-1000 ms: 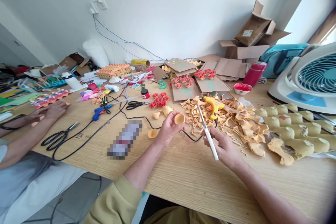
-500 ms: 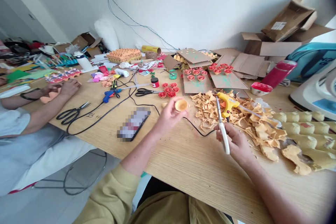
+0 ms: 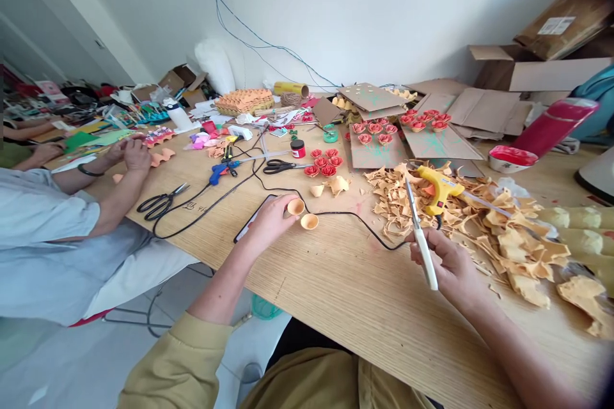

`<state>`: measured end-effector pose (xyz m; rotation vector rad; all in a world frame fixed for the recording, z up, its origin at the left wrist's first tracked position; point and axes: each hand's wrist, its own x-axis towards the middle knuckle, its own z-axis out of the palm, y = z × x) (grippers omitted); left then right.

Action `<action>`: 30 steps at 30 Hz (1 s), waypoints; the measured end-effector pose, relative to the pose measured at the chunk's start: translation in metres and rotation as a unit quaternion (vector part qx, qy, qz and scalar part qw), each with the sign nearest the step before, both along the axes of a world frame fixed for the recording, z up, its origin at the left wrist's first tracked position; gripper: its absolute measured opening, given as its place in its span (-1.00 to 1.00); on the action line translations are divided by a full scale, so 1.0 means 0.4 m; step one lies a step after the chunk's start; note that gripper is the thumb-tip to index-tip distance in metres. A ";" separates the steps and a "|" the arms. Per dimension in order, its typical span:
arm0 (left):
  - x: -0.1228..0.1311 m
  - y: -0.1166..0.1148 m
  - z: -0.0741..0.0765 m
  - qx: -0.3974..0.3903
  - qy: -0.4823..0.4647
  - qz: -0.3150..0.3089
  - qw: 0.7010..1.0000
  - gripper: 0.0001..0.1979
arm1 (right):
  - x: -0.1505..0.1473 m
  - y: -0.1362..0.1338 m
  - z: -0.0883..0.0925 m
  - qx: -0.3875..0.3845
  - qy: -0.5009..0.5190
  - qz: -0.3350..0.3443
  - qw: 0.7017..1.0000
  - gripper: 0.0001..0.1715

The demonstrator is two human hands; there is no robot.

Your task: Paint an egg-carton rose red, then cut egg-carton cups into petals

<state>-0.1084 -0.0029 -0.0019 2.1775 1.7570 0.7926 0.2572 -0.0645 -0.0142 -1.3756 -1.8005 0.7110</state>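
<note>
My left hand (image 3: 271, 225) is closed on a small orange egg-carton cup (image 3: 296, 207), low over the table with the cup's open side up. A second orange cup (image 3: 309, 222) is right beside it, near my fingertips. My right hand (image 3: 453, 265) grips scissors (image 3: 421, 246) with white handles, the blades pointing away from me. Beyond the scissors, a yellow glue gun (image 3: 439, 188) rests on a heap of orange carton scraps (image 3: 396, 198). Two pale orange carton pieces (image 3: 336, 186) lie in front of several red paper roses (image 3: 329, 170).
A black cord (image 3: 355, 214) crosses the table. A phone (image 3: 244, 230) lies partly under my left hand. Black scissors (image 3: 160, 202) and a blue glue gun (image 3: 220, 171) are to the left, near a co-worker's hands (image 3: 137, 153). A red paint bowl (image 3: 513, 158) stands at right.
My left hand has moved left and down towards the table with the cup, and a second cup now shows beside it. The scissors stay in my right hand. The view has turned left.
</note>
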 end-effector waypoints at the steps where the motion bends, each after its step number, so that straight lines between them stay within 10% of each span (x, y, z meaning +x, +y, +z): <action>1: 0.004 0.002 0.002 -0.001 0.025 0.000 1.000 -0.62 | 0.001 0.000 -0.001 0.001 -0.001 0.001 1.000 -0.67; 30: -0.009 0.013 -0.009 -0.021 0.114 -0.087 0.989 -0.52 | 0.023 0.006 -0.057 -0.027 -0.042 -0.002 0.999 -0.66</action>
